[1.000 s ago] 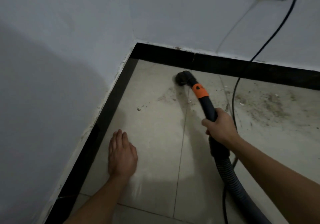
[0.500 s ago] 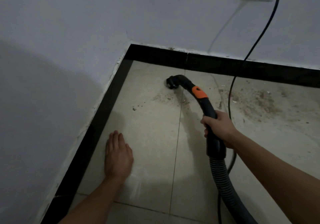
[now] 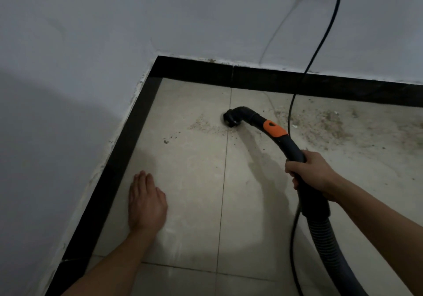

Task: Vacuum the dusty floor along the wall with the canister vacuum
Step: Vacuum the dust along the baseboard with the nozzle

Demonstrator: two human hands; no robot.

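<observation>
Black rigid plastic wand [image 3: 283,142], orange collar; nozzle [image 3: 230,120] down on the tiled floor [image 3: 194,238] at the edge of a dust patch [image 3: 201,125] near the corner. Right hand [image 3: 313,175] wrapped round the wand just above the ribbed hose [image 3: 325,240]. Left hand [image 3: 146,202] flat on tile, fingers straight. Judgement: wand light and stiff, hose floppy; hold the rigid section, not the hose

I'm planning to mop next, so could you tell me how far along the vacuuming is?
The tile by the left hand looks mostly clean. The right hand grips the hose handle, its nozzle at a grit patch. The dusty stretch beyond the cord remains.
</observation>
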